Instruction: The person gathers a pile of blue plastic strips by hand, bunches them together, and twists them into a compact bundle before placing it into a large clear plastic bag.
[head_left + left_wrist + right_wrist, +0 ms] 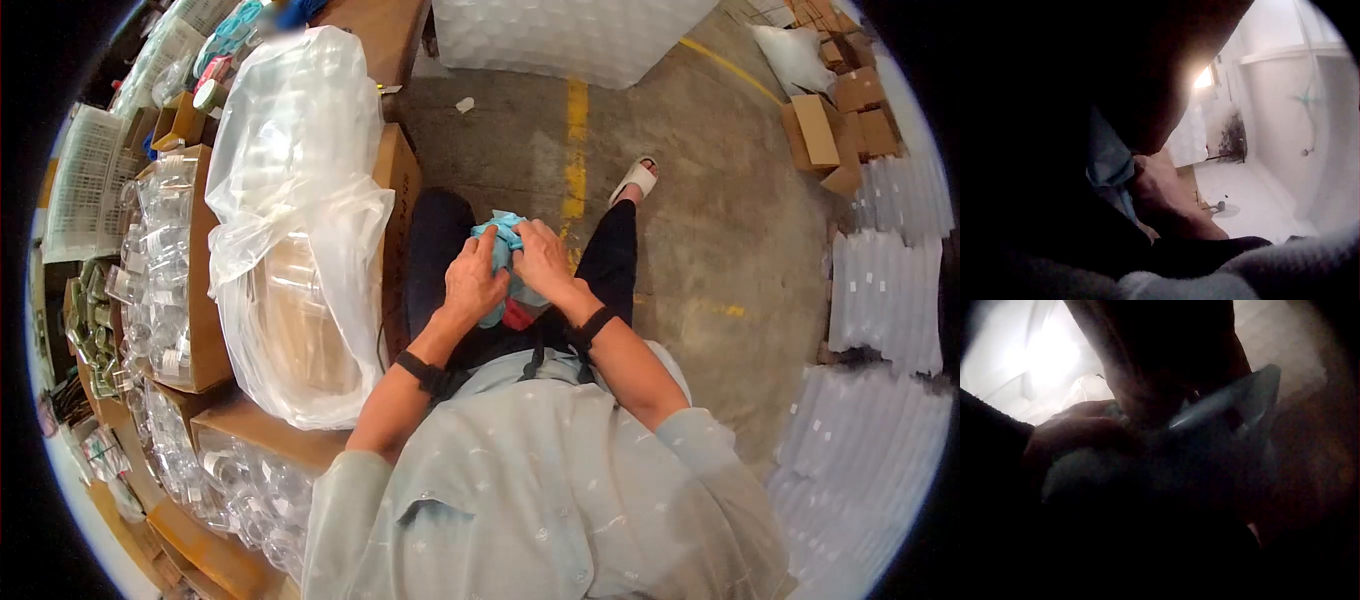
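In the head view both hands meet in front of the seated person's lap, over a crumpled, thin light-blue sheet [507, 228]. My left hand [474, 280] grips its left side, fingers bent into the folds. From the right, my right hand [545, 262] pinches the sheet near its top. More of the bluish material hangs below, between the hands, beside a small red piece [517, 316]. The dim left wrist view shows a fold of the sheet [1110, 165] next to the other hand. Dark shadow hides most fingertips in the right wrist view, where a sheet edge [1229, 403] catches light.
Close on the left stands a carton [398, 210] topped by a clear plastic bag [300, 180]. Beyond it are boxes of clear plastic bottles [165, 250]. Stacked translucent packs [885, 300] line the right, with cardboard boxes [815, 130] behind. A yellow line [577, 150] marks the floor.
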Tool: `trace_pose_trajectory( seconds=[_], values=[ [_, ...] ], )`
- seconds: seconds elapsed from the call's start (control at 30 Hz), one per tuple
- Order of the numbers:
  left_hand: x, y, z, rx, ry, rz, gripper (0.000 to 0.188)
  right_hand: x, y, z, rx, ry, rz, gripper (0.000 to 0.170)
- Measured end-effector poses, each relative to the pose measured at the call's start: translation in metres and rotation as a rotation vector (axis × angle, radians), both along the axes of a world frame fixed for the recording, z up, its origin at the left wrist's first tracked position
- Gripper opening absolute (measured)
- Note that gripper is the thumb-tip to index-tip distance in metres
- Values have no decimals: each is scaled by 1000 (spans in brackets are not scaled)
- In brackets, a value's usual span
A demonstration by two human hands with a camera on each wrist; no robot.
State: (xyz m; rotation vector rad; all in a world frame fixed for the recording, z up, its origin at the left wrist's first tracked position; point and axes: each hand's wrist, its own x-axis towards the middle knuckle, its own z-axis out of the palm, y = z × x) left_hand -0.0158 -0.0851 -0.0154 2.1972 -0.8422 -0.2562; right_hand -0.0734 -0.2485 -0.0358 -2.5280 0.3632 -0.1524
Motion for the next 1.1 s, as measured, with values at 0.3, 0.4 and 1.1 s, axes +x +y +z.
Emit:
trace_pose_trajectory(
  seconds=[0.3,0.4,1.1],
  values=[
    [1,2,8,75,40,-27,67,11,2,-18,99,29,-44,29],
    [-1,-3,-2,124,32,-55,66,9,4,-33,87,105,-87,28],
    [13,-27,41,-216,-94,-247,77,-28,-27,48,1699,-150,-520,107]
  ],
)
